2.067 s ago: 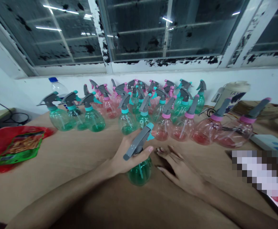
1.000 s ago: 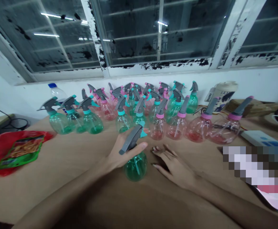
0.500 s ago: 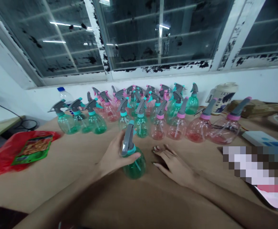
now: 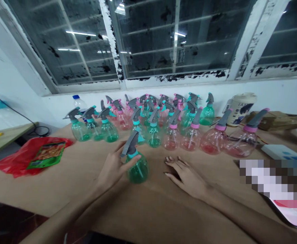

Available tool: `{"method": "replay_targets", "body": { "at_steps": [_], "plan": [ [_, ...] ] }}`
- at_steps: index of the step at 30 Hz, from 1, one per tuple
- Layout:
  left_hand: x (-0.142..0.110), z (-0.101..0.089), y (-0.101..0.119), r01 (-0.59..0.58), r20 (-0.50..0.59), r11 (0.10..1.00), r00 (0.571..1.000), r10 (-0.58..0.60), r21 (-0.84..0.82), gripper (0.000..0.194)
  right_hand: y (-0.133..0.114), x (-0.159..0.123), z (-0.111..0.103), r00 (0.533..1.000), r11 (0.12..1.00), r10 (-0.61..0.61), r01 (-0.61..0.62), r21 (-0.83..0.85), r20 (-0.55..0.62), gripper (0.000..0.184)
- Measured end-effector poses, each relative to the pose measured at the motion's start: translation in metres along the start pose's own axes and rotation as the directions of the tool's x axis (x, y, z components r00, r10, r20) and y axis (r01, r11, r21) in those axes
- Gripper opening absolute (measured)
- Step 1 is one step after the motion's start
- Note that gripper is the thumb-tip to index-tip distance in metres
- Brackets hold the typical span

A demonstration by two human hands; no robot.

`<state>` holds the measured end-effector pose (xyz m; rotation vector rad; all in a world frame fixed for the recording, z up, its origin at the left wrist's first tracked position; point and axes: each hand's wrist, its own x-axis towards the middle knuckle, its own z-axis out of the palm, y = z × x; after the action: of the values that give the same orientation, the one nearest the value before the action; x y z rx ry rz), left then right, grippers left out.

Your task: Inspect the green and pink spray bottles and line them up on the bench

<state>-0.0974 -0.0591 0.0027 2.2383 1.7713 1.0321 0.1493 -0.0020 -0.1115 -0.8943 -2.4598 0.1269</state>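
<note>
A green see-through spray bottle [image 4: 138, 171] with a grey trigger head and turquoise collar stands in front of me. My left hand [image 4: 111, 169] grips it from the left, thumb across its shoulder and the other fingers mostly hidden behind it. To the right of that bottle, apart from it, my right hand [image 4: 187, 176] lies on the tabletop [image 4: 163, 210] with fingers stretched out and nothing in them. Beyond both hands stand several more green spray bottles [image 4: 153, 135] and several pink spray bottles [image 4: 189, 139], crowded in uneven rows and partly hiding one another.
On the left lies a red plastic bag [image 4: 12, 161] with a green food packet [image 4: 48, 156] on it. A blue-capped bottle [image 4: 77, 103] and a paper cup [image 4: 241, 108] stand by the wall. A white box [image 4: 280, 151] and a blurred-out flat object [image 4: 278, 189] lie at the right.
My left hand has shifted the green spray bottle a little to the left, and its head leans and faces slightly differently. My right hand stays in place. The camera view has swung slightly.
</note>
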Motion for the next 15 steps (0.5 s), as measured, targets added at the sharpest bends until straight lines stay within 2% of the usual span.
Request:
{"method": "replay_targets", "body": {
  "at_steps": [4,7,11,15],
  "plan": [
    [0.002,-0.013,-0.020,0.049,-0.032,0.998,0.998,-0.048,0.047,0.036,-0.001,-0.001,0.000,1.000,1.000,0.006,-0.006,-0.001,-0.011,0.038],
    [0.011,-0.017,-0.043,0.140,-0.107,0.990,0.985,-0.139,0.003,0.042,0.000,-0.001,0.001,1.000,1.000,0.007,-0.007,0.017,-0.025,0.037],
    [0.033,-0.020,-0.076,0.285,-0.190,0.958,0.941,-0.280,0.000,0.043,0.004,-0.002,0.005,0.999,0.999,0.011,-0.010,0.045,-0.039,0.038],
    [0.060,-0.020,-0.097,0.355,-0.238,0.931,0.914,-0.328,0.082,0.037,0.006,-0.004,0.008,0.999,0.998,0.022,-0.020,0.052,-0.031,0.039]
  ]
}}
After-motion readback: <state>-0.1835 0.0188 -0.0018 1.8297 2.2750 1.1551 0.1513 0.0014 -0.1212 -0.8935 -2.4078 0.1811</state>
